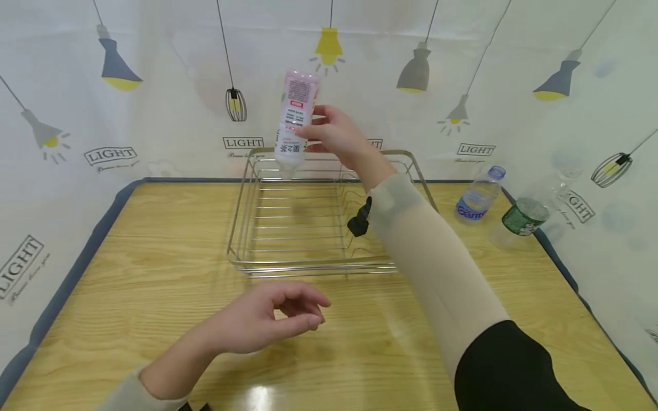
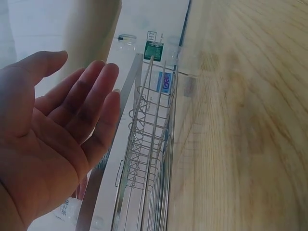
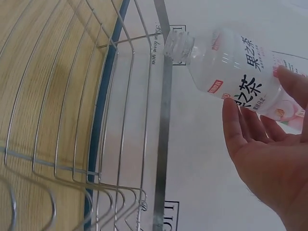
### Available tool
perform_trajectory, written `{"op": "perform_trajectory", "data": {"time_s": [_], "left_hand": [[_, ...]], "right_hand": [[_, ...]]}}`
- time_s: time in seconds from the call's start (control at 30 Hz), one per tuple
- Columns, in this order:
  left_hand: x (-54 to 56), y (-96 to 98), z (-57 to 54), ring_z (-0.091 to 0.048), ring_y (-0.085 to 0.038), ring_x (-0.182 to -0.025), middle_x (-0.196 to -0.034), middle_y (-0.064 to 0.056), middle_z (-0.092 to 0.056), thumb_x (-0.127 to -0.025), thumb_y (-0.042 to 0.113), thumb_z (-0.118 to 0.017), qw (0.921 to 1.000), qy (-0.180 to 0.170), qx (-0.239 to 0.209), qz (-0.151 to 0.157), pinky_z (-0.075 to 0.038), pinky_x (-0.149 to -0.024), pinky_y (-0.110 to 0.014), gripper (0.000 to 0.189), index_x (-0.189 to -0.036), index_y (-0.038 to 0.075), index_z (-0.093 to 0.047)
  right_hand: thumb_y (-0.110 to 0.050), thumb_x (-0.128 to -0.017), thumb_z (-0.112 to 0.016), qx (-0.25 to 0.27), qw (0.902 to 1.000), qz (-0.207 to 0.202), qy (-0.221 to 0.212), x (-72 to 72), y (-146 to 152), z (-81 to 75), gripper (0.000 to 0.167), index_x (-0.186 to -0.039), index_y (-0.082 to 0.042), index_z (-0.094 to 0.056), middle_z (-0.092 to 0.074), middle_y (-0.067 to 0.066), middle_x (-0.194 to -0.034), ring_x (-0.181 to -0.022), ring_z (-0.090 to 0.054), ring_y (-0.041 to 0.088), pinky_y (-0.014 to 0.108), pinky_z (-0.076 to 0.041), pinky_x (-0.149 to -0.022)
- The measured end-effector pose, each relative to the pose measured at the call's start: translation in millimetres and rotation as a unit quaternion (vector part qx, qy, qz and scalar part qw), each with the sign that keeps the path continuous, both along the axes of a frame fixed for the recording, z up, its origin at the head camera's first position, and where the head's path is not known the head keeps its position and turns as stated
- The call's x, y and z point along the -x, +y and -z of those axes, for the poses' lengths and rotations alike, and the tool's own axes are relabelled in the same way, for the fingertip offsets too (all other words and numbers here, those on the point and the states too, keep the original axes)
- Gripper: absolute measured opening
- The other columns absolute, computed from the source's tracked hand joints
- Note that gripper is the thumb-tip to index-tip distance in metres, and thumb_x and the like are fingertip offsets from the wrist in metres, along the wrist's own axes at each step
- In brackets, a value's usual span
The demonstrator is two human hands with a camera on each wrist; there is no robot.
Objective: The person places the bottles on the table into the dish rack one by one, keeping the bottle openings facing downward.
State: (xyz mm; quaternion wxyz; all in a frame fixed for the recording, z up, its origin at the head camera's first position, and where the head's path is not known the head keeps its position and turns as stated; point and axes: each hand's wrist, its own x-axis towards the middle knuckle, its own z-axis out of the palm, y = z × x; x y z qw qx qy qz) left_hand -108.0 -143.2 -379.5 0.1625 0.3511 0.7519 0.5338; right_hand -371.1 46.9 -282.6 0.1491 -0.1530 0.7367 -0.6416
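My right hand (image 1: 336,134) grips a plastic bottle (image 1: 297,114) with a pink and white label, held upside down over the back left of a wire dish rack (image 1: 298,265). Its neck points down and has no cap, as the right wrist view shows of the bottle (image 3: 231,67). Fingers and thumb of the right hand (image 3: 269,159) wrap the label part. In front of the rack, my left hand (image 1: 272,317) hovers over the table with loosely curled fingers and holds nothing; the left wrist view shows the palm of this left hand (image 2: 57,125).
Right of the rack stand a clear bottle with a blue label (image 1: 475,197) and a clear bottle with a green label (image 1: 524,217). The wooden table (image 1: 154,245) ends at a lamp-patterned cloth (image 1: 180,68) behind and at both sides. Wire dividers (image 1: 354,200) line the rack's right part.
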Motion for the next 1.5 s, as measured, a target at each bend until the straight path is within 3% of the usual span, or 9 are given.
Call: {"op": "perform_trajectory", "data": {"time_s": [0.27,0.5,1.2,1.5], "left_hand": [[0.0,-3.5,3.1,-0.076,-0.007,-0.099,-0.113,-0.004,-0.082,-0.110,0.019,-0.070,1.0000,-0.009,-0.001,-0.001,-0.064,-0.083,-0.028,0.026,-0.134,0.010,-0.074],[0.3,-8.8,4.7,-0.076,-0.007,-0.098,-0.112,-0.005,-0.082,-0.110,0.018,-0.069,0.9999,-0.015,-0.006,-0.003,-0.065,-0.084,-0.029,0.026,-0.133,0.008,-0.074],[-0.1,-16.6,5.4,-0.076,-0.009,-0.100,-0.113,-0.010,-0.081,-0.110,0.017,-0.068,0.9996,-0.027,-0.011,-0.009,-0.064,-0.088,-0.029,0.026,-0.134,0.008,-0.073],[-0.4,-17.7,4.8,-0.077,-0.010,-0.101,-0.113,-0.008,-0.082,-0.111,0.017,-0.067,0.9994,-0.030,-0.010,-0.009,-0.065,-0.090,-0.030,0.026,-0.134,0.008,-0.073]], "right_hand": [[-0.017,-0.104,-0.077,-0.042,0.9988,-0.002,-0.026,23.8,-21.4,17.4,0.075,-0.168,-0.010,-0.038,-0.060,0.012,-0.153,-0.135,-0.065,0.027,0.041,-0.054,-0.118],[-0.012,-0.107,-0.072,-0.058,0.9967,-0.017,-0.053,34.7,-38.7,34.0,0.073,-0.169,-0.008,-0.034,-0.056,0.013,-0.156,-0.141,-0.061,0.029,0.043,-0.052,-0.122],[-0.009,-0.108,-0.070,-0.086,0.9937,-0.025,-0.067,37.1,-63.5,57.4,0.074,-0.171,-0.008,-0.031,-0.052,0.017,-0.160,-0.147,-0.055,0.032,0.047,-0.049,-0.125],[-0.019,-0.109,-0.071,-0.119,0.9911,-0.015,-0.058,35.6,-66.4,60.2,0.077,-0.172,-0.011,-0.028,-0.046,0.014,-0.168,-0.150,-0.053,0.030,0.044,-0.050,-0.123]]}}
